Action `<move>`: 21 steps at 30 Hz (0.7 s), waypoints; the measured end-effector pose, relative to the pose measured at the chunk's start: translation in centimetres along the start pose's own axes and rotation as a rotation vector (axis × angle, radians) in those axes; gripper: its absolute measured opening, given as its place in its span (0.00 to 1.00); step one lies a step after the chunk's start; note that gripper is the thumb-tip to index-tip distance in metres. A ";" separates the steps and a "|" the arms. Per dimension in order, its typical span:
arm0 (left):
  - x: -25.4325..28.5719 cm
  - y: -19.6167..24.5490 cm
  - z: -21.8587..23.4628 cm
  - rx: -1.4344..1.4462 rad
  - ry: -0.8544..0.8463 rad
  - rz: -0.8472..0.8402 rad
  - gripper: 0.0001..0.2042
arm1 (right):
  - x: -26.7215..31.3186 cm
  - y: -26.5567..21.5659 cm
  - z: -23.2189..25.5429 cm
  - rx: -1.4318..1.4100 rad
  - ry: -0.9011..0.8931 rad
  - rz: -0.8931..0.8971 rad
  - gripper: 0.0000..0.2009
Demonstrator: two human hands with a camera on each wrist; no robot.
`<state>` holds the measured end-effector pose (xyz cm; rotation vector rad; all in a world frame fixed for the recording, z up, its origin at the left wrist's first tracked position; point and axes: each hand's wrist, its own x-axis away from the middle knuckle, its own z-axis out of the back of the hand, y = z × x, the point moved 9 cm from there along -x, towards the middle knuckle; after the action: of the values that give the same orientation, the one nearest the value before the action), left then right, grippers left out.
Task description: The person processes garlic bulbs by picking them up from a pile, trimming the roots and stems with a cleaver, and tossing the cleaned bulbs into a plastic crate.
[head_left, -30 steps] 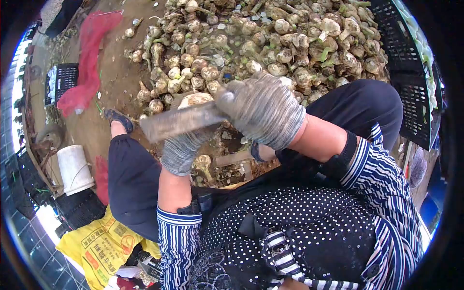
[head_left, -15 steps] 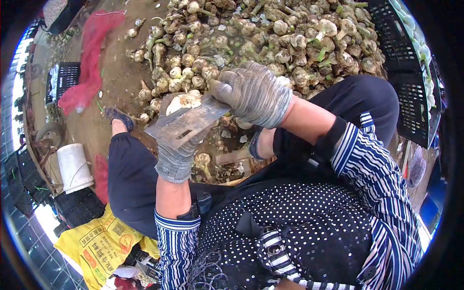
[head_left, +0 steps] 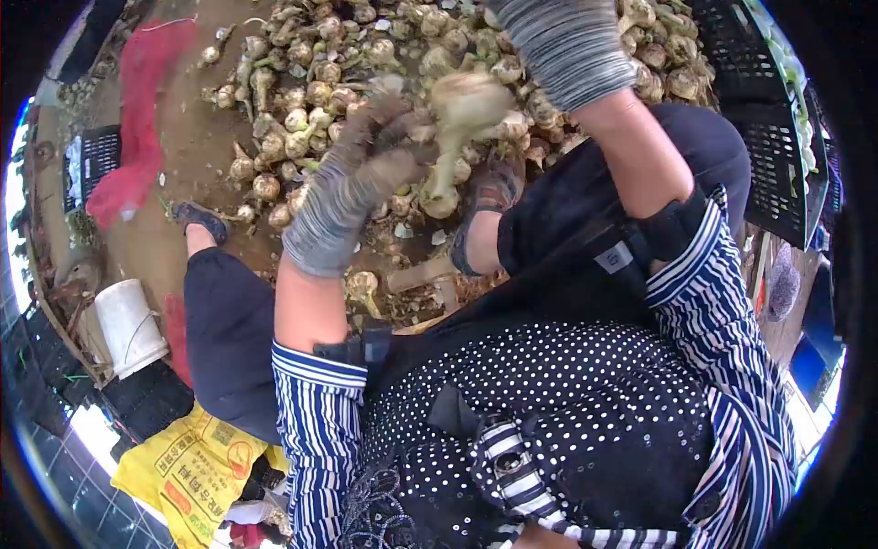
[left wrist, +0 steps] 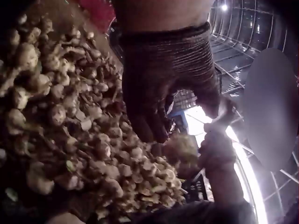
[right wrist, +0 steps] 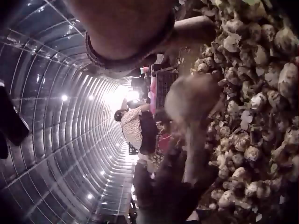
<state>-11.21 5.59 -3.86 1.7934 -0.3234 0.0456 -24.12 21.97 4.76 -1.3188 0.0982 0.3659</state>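
A garlic bulb (head_left: 466,105) with its thick stem hangs blurred just beside the fingers of my gloved left hand (head_left: 352,188). Those fingers are spread and blurred by motion. In the left wrist view the garlic bulb (left wrist: 182,151) shows below the fingertips, and the right wrist view has its stem pointing down past the left hand (right wrist: 163,186). My gloved right hand (head_left: 567,50) is up at the top edge of the head view, its fingers cut off; what it holds cannot be told. A heap of dirty garlic (head_left: 293,119) lies beneath both hands.
Black plastic crates (head_left: 754,137) stand on the right. To the left are a pink net (head_left: 146,110), a white bucket (head_left: 130,328) and a yellow sack (head_left: 187,471). Between the legs lies a wooden piece (head_left: 421,274). Another person (right wrist: 135,126) appears far off.
My right hand, which held a flat slotted blade, has moved up and right to the frame's edge; the blade is out of sight. My left hand has risen and its fingers have spread.
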 end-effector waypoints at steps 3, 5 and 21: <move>0.7 -4.5 5.1 -0.259 0.215 0.194 0.18 | -0.7 0.7 1.3 -0.152 0.065 0.210 0.11; 1.7 -9.2 6.5 -0.716 0.049 0.399 0.14 | 0.3 -2.1 1.1 0.529 0.025 0.117 0.12; 2.1 -18.8 5.6 -1.599 -0.365 0.884 0.31 | 1.1 1.0 -2.2 -0.343 -0.100 -0.171 0.14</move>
<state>-5.38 3.74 -22.63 -0.0173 -1.0237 0.0551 -23.10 20.33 2.99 -1.6317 -0.1683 0.3109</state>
